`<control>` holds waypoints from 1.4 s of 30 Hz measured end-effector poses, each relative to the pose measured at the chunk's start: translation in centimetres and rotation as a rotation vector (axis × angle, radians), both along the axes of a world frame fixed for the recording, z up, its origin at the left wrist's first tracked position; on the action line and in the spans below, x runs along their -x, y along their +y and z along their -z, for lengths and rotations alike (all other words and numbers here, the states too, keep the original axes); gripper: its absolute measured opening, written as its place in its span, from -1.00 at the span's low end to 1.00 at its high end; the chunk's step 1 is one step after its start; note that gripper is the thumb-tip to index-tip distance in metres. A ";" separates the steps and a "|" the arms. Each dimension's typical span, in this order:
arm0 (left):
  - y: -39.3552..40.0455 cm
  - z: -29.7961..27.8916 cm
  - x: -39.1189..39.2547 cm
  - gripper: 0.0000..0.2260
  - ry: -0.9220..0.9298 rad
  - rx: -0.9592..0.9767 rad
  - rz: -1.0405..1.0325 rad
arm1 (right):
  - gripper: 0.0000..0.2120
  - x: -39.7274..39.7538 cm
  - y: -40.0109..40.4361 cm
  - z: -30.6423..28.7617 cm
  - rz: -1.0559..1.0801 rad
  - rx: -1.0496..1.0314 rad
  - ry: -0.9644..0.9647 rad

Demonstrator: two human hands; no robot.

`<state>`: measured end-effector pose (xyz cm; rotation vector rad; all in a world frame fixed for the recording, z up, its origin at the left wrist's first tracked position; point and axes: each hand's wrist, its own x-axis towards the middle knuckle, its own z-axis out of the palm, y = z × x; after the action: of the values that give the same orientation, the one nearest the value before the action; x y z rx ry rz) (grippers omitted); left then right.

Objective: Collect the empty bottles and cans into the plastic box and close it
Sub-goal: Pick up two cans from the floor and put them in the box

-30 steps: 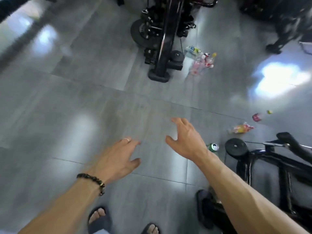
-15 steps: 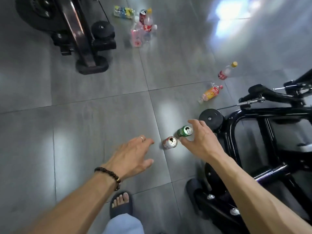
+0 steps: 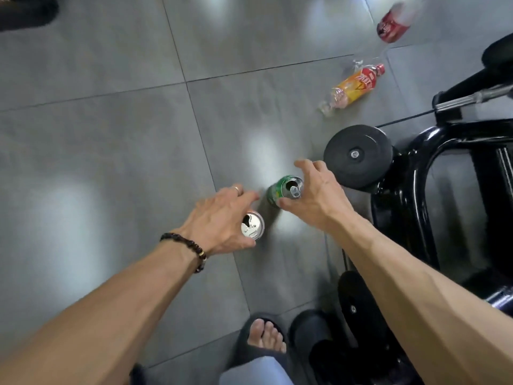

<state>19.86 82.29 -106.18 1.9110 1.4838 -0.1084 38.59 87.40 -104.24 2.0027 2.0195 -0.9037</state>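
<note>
I see the orange-label bottle [image 3: 354,86] lying farther off on the floor. My right hand [image 3: 319,194] curls spread fingers around the green can [image 3: 279,191]; my left hand [image 3: 222,220] cups the silver-topped can [image 3: 253,225]. Both look light, thin-walled; I'd grip mid-body, gently.

Green can [image 3: 277,193], silver-topped can [image 3: 252,225], orange-and-red bottle [image 3: 354,86], grey tiled floor [image 3: 111,134], black machine frame [image 3: 444,190].
</note>
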 end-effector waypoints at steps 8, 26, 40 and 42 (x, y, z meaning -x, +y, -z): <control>-0.7 3.8 -1.6 -0.44 0.026 0.042 0.022 | -0.22 -0.4 0.9 4.0 -0.068 0.133 0.026; -6.6 -24.4 11.5 -0.51 0.072 0.024 -0.319 | -0.30 10.5 0.0 -22.6 -0.200 0.084 0.206; -20.1 -47.6 23.3 -0.41 0.080 -0.102 -0.797 | -0.33 28.3 -5.9 -47.5 -0.719 -0.007 0.250; -23.7 -49.4 25.4 -0.41 0.092 -0.106 -0.865 | -0.32 31.2 -8.8 -49.3 -0.782 -0.003 0.254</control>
<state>-5.56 58.59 -56.81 1.1969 2.2779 0.2854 7.38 78.58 -54.90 0.9432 2.6063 -0.9689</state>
